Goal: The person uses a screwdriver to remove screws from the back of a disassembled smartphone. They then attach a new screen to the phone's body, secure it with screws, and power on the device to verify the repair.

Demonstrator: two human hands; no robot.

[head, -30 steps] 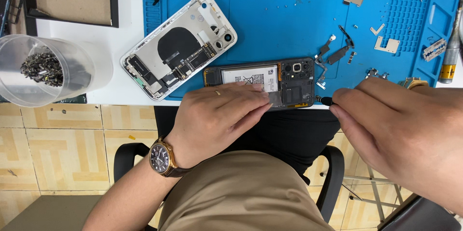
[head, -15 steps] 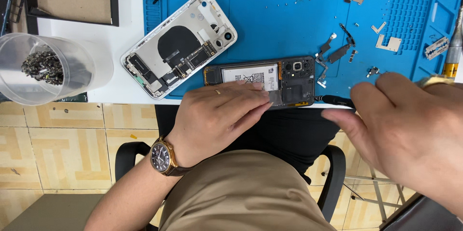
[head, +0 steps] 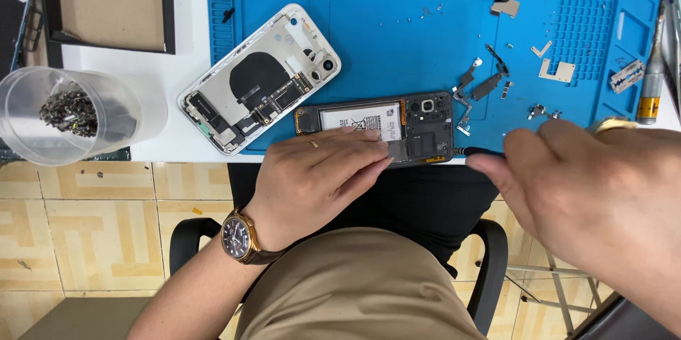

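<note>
While the left hand (head: 323,173) lies flat, pinning the dark opened phone (head: 376,127) crosswise at the mat's (head: 397,42) near edge, the right hand (head: 567,191), pinching a thin black tool (head: 481,150), sits just beyond the phone's right end.

White table (head: 186,63), big blue mat (head: 397,35) on top, clear plastic cup (head: 67,116) of tiny screws at the left edge, dark flat frame (head: 106,3) in the far corner, white open phone (head: 259,79) half on the mat, half on the table

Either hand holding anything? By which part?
Left hand pins the dark opened phone flat at its near edge. Right hand pinches a thin black tool near its tip.
</note>
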